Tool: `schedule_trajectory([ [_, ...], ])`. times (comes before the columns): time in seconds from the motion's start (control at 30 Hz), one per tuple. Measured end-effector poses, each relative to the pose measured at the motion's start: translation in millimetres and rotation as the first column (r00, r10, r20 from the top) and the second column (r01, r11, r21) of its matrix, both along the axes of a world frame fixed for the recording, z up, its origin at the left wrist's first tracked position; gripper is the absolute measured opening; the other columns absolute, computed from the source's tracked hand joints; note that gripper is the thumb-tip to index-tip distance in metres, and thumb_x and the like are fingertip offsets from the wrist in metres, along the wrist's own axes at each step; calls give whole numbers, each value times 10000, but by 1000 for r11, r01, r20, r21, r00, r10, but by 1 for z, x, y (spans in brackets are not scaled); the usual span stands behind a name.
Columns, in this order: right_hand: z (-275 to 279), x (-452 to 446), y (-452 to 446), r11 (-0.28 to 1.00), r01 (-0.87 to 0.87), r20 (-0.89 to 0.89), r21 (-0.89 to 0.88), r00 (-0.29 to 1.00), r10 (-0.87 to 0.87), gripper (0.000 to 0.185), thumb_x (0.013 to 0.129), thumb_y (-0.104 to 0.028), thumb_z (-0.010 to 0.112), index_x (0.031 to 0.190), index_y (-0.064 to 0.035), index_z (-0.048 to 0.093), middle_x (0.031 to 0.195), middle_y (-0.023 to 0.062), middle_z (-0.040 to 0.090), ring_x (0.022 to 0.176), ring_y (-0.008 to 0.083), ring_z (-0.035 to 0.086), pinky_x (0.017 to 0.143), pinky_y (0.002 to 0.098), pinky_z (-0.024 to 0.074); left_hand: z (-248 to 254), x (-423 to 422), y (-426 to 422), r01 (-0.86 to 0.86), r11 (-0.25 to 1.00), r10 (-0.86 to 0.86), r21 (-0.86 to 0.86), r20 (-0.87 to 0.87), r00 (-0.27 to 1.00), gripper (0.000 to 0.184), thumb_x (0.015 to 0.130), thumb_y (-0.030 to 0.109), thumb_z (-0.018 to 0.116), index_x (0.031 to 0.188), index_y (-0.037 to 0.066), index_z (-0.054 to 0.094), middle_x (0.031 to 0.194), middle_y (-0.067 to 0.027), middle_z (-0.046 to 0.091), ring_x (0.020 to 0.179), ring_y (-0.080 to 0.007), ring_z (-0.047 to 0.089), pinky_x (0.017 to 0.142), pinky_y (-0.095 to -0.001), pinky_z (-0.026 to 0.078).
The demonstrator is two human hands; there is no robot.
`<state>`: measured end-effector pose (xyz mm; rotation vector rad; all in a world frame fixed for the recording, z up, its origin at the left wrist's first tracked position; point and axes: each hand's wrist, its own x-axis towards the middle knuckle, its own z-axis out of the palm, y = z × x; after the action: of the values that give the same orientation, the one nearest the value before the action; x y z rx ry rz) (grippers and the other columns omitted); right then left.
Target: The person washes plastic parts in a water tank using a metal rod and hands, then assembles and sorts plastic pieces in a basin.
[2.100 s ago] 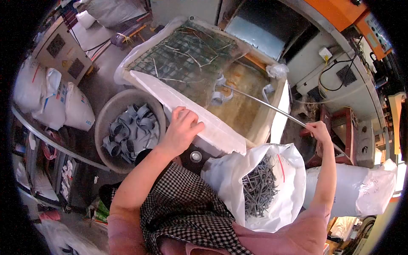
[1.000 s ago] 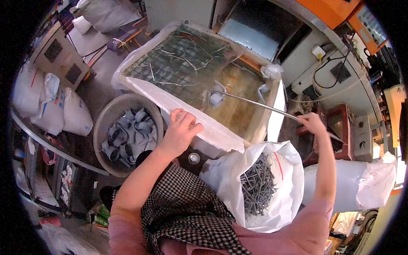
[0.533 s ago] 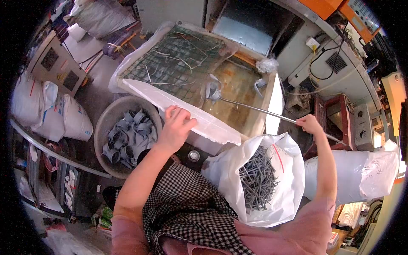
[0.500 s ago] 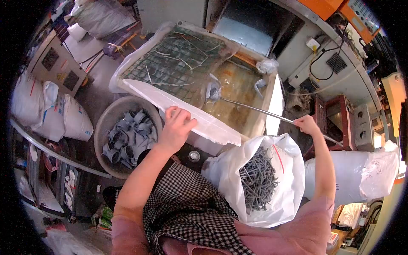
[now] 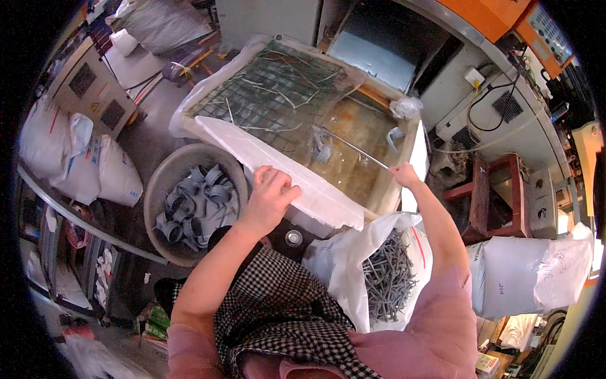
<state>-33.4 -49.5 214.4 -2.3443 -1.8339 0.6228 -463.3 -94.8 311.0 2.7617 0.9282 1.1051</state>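
My left hand [image 5: 273, 197] is closed over the near edge of a white board [image 5: 315, 184] along the front of a water tank [image 5: 413, 138]. With closed fingers, my right hand [image 5: 406, 175] grips a thin metal rod [image 5: 358, 149] that slants down into the murky water. By the rod's far end lies a grey curved piece [image 5: 323, 148]; I cannot tell whether the rod touches it. A second grey curved piece [image 5: 395, 139] is at the tank's right side. Green netting [image 5: 265, 95] with pale strips covers the tank's left part.
A round tub [image 5: 151, 218] of grey curved pieces [image 5: 199, 201] stands left of my left arm. Before me is a white sack [image 5: 341, 252] of thin grey sticks [image 5: 388, 281]. Full sacks [image 5: 117, 170] stand left, another sack [image 5: 527, 275] right, near a red frame [image 5: 514, 196].
My right hand has moved left and forward along with the rod, whose far end now reaches into the water. The grey piece there sits lower. My left hand stays on the board.
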Motion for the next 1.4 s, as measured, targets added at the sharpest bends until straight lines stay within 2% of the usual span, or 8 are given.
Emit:
schedule_trajectory([
  [0.13, 7, -19, 11, 992, -128, 95, 12, 987, 126, 265, 817, -347, 569, 912, -138, 701, 955, 153, 646, 883, 351, 609, 822, 405, 479, 3, 5, -1, -9, 1000, 9, 15, 5, 1000, 123, 663, 43, 549, 779, 84, 550, 766, -29, 427, 797, -189, 502, 900, -417, 314],
  [0.27, 85, -22, -34, 991, 133, 152, 29, 979, -136, 292, 828, -329, 578, 992, -106, 671, 891, 162, 653, 875, 317, 626, 795, 380, 480, 0, 2, 1, -19, 999, 19, 35, -3, 1000, 120, 669, 54, 551, 785, 84, 553, 777, -32, 431, 807, -191, 502, 902, -416, 313],
  [0.33, 92, 22, -55, 997, 41, 127, 67, 991, -50, 294, 823, -310, 594, 1014, -97, 657, 897, 172, 651, 867, 322, 626, 779, 376, 481, -3, 0, 0, -8, 1000, 8, 6, 29, 1000, 252, 572, -31, 618, 791, 85, 569, 799, -50, 444, 809, -236, 508, 900, -423, 322],
  [0.5, 124, 52, -97, 993, 117, 100, 16, 988, -118, 232, 810, -261, 612, 951, -90, 680, 843, 191, 649, 809, 339, 635, 743, 392, 500, 0, 5, -5, 14, 1000, -14, 6, 26, 1000, 269, 566, -32, 625, 802, 83, 565, 799, -47, 442, 811, -232, 507, 899, -426, 324],
  [1.13, -18, -24, 18, 996, 7, -52, 84, 999, -2, 258, 827, -309, 590, 990, -130, 679, 949, 172, 644, 894, 326, 615, 828, 381, 477, 2, 11, 6, 8, 1000, -9, 23, 34, 999, 255, 575, -27, 616, 798, 96, 590, 795, -42, 454, 806, -226, 518, 896, -440, 328],
  [1.27, 91, -5, -27, 999, 38, 241, 1, 970, -37, 280, 835, -321, 564, 1056, -173, 652, 1022, 143, 629, 922, 316, 609, 816, 397, 489, 1, 9, 8, 6, 1000, -7, 22, 36, 999, 259, 569, -28, 622, 793, 97, 591, 793, -42, 456, 804, -225, 522, 899, -441, 330],
  [1.37, 140, 55, -72, 998, 22, 232, 62, 972, -36, 236, 833, -288, 581, 1007, -156, 671, 920, 157, 653, 854, 326, 630, 779, 414, 491, 0, 9, 7, -3, 998, 5, 62, -23, 1000, 156, 644, 65, 592, 793, 106, 567, 800, -36, 441, 828, -202, 503, 923, -448, 311],
  [1.4, 172, 49, -90, 985, 171, 241, 15, 955, -170, 248, 825, -283, 592, 1028, -160, 664, 925, 154, 653, 856, 322, 631, 772, 404, 490, 0, 10, 6, 8, 998, -7, 60, -19, 1000, 156, 644, 65, 592, 793, 106, 567, 800, -36, 441, 828, -202, 503, 923, -448, 311],
])
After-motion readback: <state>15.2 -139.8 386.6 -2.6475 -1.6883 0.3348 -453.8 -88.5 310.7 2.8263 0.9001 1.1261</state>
